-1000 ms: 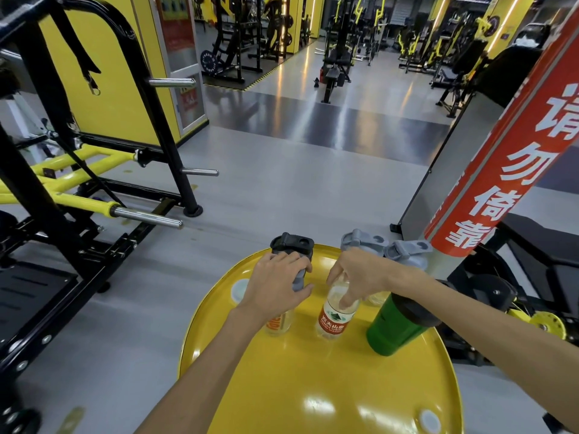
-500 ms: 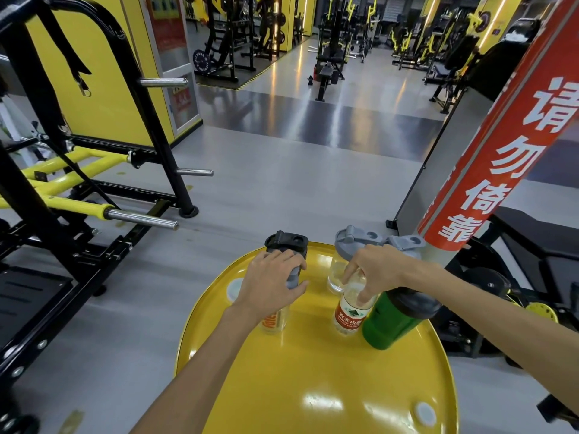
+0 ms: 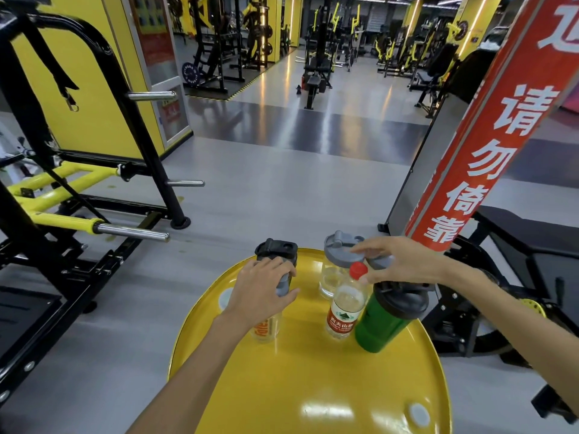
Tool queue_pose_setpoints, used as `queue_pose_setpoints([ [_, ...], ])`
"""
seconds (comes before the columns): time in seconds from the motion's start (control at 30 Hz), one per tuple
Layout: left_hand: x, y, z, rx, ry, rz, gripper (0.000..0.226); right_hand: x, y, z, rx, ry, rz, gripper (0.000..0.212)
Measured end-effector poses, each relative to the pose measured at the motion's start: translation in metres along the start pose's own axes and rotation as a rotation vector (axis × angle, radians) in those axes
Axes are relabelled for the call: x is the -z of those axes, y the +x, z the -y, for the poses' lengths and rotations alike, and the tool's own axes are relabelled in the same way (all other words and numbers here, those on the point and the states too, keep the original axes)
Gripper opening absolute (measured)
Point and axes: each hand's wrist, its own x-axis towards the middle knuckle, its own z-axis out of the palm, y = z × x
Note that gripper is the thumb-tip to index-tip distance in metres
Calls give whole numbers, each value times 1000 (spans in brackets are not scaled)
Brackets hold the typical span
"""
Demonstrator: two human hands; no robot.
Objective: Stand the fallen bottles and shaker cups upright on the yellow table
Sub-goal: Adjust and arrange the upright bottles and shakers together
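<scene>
On the yellow table (image 3: 313, 386) my left hand (image 3: 263, 286) is closed over the grey top of a clear bottle with an orange label (image 3: 265, 328), which stands upright. Just behind it stands a black-lidded shaker (image 3: 277, 249). My right hand (image 3: 398, 261) hovers with fingers spread, its thumb beside the red cap of an upright water bottle (image 3: 344, 311). A green shaker with a black lid (image 3: 383, 327) stands against that bottle's right side. A clear shaker cup with a grey lid (image 3: 332, 277) stands behind. Another grey lid (image 3: 380, 261) is mostly hidden by my right hand.
A black and yellow weight machine (image 3: 62, 198) fills the left side, with steel pegs sticking out toward the table. A red pillar with white characters (image 3: 488, 145) leans in close at the back right, with black gym equipment (image 3: 517, 277) below it. Grey floor lies beyond.
My right hand has let go of the water bottle and lifted off it, after shifting it right against the green shaker. My left hand stays on the orange-label bottle.
</scene>
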Motion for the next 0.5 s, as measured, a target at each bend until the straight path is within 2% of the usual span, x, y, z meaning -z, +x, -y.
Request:
queue_pose_setpoints([
  [0.1, -2, 0, 1, -3, 6, -16, 31, 6, -29, -24, -67, -61, -67, 81],
  [0.23, -3, 0, 1, -2, 7, -21, 30, -14, -54, -48, -165, -160, 62, 105],
  [0.3, -3, 0, 1, -2, 3, -19, 31, -27, -57, -55, -153, -118, 45, 112],
  [0.5, -3, 0, 0, 3, 12, -13, 31, -36, -52, -69, -50, 0, -78, 101],
])
